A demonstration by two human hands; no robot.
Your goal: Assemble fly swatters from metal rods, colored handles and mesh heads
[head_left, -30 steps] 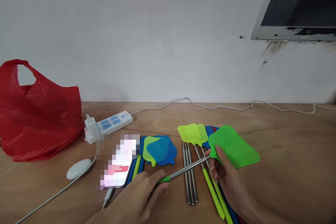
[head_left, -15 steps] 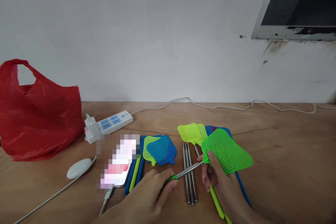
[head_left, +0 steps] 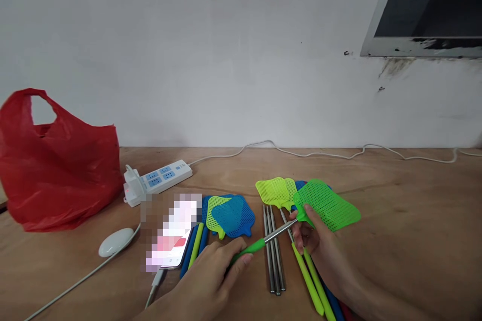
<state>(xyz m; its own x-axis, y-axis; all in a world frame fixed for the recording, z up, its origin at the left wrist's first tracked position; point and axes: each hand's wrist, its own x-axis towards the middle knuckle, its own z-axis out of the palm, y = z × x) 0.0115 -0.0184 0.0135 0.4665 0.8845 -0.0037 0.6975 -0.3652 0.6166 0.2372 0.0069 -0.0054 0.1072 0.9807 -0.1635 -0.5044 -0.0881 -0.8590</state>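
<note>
A pale wall point(head_left: 241, 60) stands behind a wooden table point(head_left: 422, 200). Below centre, the left hand point(head_left: 213, 275) wraps its fingers round the handle point(head_left: 257, 246) of a green fly swatter point(head_left: 281, 230); further right, the right hand point(head_left: 323, 245) pinches its mesh head point(head_left: 331, 204) near the base. Metal rods point(head_left: 274, 267) lie beneath; a red bag point(head_left: 64, 175) sits at left.

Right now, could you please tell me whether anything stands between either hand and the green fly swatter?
Nothing visible does: the left hand grips the green handle, and the right hand pinches the green mesh head near its neck. The metal rods lie behind the shaft in this view, blocking neither hand.
</note>
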